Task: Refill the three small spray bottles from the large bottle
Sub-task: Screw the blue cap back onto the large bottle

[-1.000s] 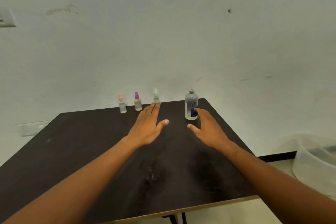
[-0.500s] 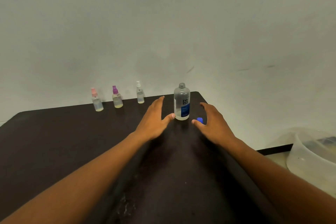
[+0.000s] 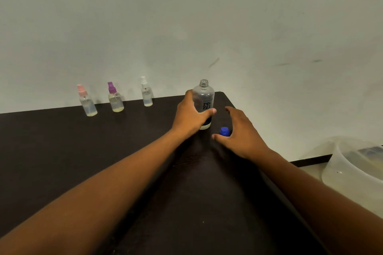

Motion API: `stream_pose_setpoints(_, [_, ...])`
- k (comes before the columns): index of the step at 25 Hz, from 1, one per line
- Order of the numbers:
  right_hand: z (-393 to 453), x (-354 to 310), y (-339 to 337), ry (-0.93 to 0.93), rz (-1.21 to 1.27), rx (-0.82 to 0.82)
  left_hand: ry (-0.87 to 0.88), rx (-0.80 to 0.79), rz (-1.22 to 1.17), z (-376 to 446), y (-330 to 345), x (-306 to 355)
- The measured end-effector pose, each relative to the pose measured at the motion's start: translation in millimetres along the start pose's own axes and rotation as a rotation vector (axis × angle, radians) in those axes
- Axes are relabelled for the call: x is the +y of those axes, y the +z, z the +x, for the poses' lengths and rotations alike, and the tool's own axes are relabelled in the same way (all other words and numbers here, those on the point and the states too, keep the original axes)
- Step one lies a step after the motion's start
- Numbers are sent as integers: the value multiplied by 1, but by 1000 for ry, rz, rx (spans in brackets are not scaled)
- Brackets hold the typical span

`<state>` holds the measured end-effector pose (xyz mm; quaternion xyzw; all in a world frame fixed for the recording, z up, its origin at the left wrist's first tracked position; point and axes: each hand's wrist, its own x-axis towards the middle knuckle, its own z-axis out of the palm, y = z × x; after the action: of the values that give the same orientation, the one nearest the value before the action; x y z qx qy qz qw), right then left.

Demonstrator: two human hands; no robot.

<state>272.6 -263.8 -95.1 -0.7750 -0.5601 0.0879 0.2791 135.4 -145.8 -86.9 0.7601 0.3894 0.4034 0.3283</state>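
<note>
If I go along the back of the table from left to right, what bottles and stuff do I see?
Pink-topped spray bottle → purple-topped spray bottle → white-topped spray bottle → large bottle → blue cap.

The surface [image 3: 62, 151] is very dark brown, nearly black, and plain. Of the 3 small spray bottles, all clear-bodied, 1 has a pink top [image 3: 81, 89], 1 a purple top [image 3: 112, 87] and 1 a white top [image 3: 143, 82]; the purple-topped one shows a faint yellowish tint low down. The large bottle [image 3: 204, 95] is clear with black lettering and a dark blue band. The loose cap [image 3: 224, 131] is bright blue. The wall [image 3: 186, 27] is pale grey-green with a few dark scuffs. The tub [image 3: 352, 172] is translucent whitish.
</note>
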Motion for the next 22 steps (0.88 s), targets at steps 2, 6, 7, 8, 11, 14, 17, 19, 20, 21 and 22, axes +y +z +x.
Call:
stream_pose_setpoints(2, [5,2,1,18,-35,-24,-12,17,-2,0,2,-1])
stream_pose_setpoints(6, [14,-1,1,-4,-88,-29,-1,29,-15,-7,-8,1])
stream_pose_setpoints(7, [16,-3,1,-11,-103,-37,6,26,-16,-10,-13,2])
stream_pose_setpoints(8, [16,-6,1,-15,-119,-52,14,23,-15,-14,-19,3])
stream_pose_setpoints(11, [16,-16,1,23,-210,-111,28,26,-9,-30,-38,8])
stream_pose_setpoints(14, [11,-26,0,57,-227,-163,34,21,-18,-51,-57,11])
stream_pose_setpoints(17, [-1,-35,-1,71,-175,-185,32,16,-17,-77,-78,14])
stream_pose_setpoints(19, [-16,-43,-2,56,-124,-166,27,19,-22,-98,-91,16])
stream_pose_setpoints(20, [-24,-47,-3,39,-99,-150,25,17,-24,-107,-96,17])
stream_pose_setpoints(21, [-32,-51,-4,15,-77,-132,21,18,-22,-116,-100,19])
stream_pose_setpoints(22, [-42,-58,-8,-14,-56,-116,22,27,-18,-125,-107,23])
